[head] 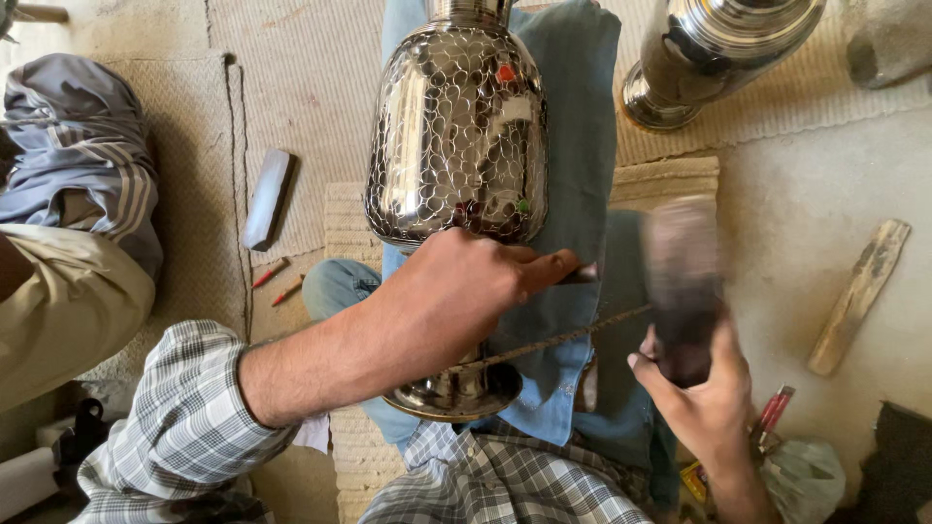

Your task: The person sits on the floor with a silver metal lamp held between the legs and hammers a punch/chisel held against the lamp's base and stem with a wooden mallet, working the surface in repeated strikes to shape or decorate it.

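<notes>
Centre frame: left hand (461, 291) closed around thin chisel (580, 275), resting on patterned metal vase (456, 126). Lower right: right hand (704, 393) clamped on blurred hammer (682, 281).

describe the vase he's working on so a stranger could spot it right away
Start at the blue cloth running down the middle of the floor mats. On it lies a shiny metal vase, with the left hand resting against its belly and the right hand gripping a blurred hammer alongside. Unlike the smooth vase at the upper right, its body carries a scale-like engraved pattern.
</notes>
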Tool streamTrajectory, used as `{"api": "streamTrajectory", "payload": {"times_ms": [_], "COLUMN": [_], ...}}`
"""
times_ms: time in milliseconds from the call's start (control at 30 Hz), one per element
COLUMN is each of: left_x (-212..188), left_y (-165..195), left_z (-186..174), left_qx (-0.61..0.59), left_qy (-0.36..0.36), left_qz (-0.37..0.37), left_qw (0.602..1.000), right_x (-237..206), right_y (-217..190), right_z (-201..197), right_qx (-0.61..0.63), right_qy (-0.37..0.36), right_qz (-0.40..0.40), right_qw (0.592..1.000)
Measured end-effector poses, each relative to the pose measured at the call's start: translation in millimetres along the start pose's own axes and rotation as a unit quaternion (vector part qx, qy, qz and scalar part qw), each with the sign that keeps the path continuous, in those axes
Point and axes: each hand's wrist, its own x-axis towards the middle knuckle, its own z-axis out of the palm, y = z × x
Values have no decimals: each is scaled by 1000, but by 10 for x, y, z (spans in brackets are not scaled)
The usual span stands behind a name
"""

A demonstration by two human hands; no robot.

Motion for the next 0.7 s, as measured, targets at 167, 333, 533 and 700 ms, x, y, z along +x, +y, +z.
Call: {"api": "streamTrajectory", "payload": {"times_ms": [167,333,533,700], "left_x": [11,2,-525,-786], "left_y": [-33,-59,-148,-59], "left_z": [-1,-10,9,491], "left_qx": [-18,-51,-271,-355], "left_qy": [-20,-82,316,452], "left_qz": [15,15,13,-78], "left_qw": [1000,995,909,814], "right_x": [-129,-162,-319,-322], "right_y": [122,23,-273,-179], "right_z": [52,137,214,424], "right_qx": [-44,-102,28,222], "right_qy": [8,50,78,30], "right_qz": [-26,-50,-22,-146], "right_qw": [999,992,996,964]}}
